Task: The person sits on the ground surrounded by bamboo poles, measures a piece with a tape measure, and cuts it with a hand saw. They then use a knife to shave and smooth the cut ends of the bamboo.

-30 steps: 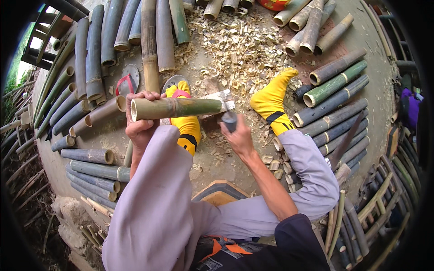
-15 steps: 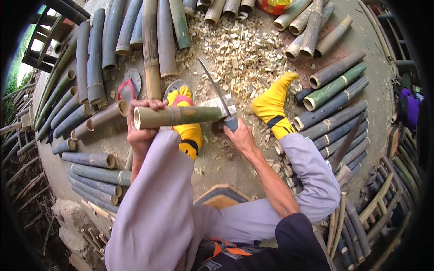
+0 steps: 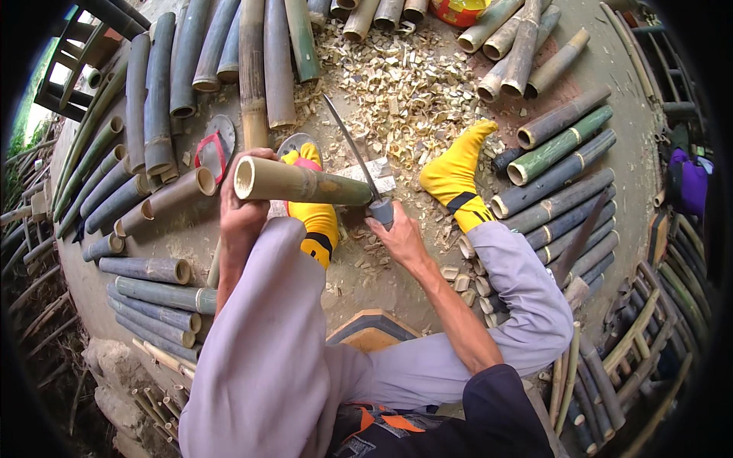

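Observation:
My left hand (image 3: 241, 210) grips a short bamboo tube (image 3: 309, 185) near its open pale end, which is raised toward the upper left. The tube slopes down to the right across my raised knee. In my right hand (image 3: 401, 238) is a long knife (image 3: 350, 143), its grey handle wrapped by my fingers. The thin blade points up and away, crossing beside the tube's right end; whether it touches the bamboo I cannot tell. A pale block (image 3: 379, 169) lies just behind that end. My feet in yellow socks (image 3: 460, 169) rest on either side.
Bamboo chips (image 3: 408, 95) cover the ground ahead. Many tubes lie around: upright-running ones at far left (image 3: 159, 99), a row at right (image 3: 561, 200), a stack at lower left (image 3: 156, 298). A sandal (image 3: 219, 141) sits at left. A red and yellow container (image 3: 458, 11) stands far off.
The tube's open end has risen and tipped toward the upper right, so it now slants more. My right hand and the knife have shifted slightly left.

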Available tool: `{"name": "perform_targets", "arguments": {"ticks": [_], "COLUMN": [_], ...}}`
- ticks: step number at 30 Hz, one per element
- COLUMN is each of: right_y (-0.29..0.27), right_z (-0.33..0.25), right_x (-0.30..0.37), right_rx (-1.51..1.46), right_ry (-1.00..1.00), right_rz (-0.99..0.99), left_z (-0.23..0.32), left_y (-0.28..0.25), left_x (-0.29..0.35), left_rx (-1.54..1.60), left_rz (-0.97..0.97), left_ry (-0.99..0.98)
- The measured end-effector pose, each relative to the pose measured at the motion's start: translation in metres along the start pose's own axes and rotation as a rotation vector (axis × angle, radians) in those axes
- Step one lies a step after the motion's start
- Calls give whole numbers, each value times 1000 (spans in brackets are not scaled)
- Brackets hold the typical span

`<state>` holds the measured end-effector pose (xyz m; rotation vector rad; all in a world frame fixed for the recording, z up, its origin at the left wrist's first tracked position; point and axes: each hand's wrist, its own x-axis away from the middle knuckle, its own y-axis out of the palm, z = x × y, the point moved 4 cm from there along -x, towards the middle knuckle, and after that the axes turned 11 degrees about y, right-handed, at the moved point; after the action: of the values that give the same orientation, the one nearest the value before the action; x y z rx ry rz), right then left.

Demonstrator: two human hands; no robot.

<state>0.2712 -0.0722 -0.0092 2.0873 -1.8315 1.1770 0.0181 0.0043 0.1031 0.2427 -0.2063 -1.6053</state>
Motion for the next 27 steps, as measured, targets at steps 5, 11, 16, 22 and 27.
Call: {"name": "perform_targets", "arguments": {"ticks": [5,11,16,22,27], "right_y": [1,-32,-21,-17,-30], "right_z": [6,-54,-27,-1,-38], "right_x": [5,37,24,0,32], "right_rx": [4,-154,-150,-7,-187], "right_ry": [-73,-362,-316,30,-383], "right_rz": [85,271,267,93,306], "left_z": [-4,-2,-7,-6,-7], "left_y": [34,28,22,21,14], "left_x": [1,7,10,8,17], "left_rx": [-206,-17,-19,69,33], "left_rz": [78,219,140,185,156], "left_ry": [83,77,81,143,140]}}
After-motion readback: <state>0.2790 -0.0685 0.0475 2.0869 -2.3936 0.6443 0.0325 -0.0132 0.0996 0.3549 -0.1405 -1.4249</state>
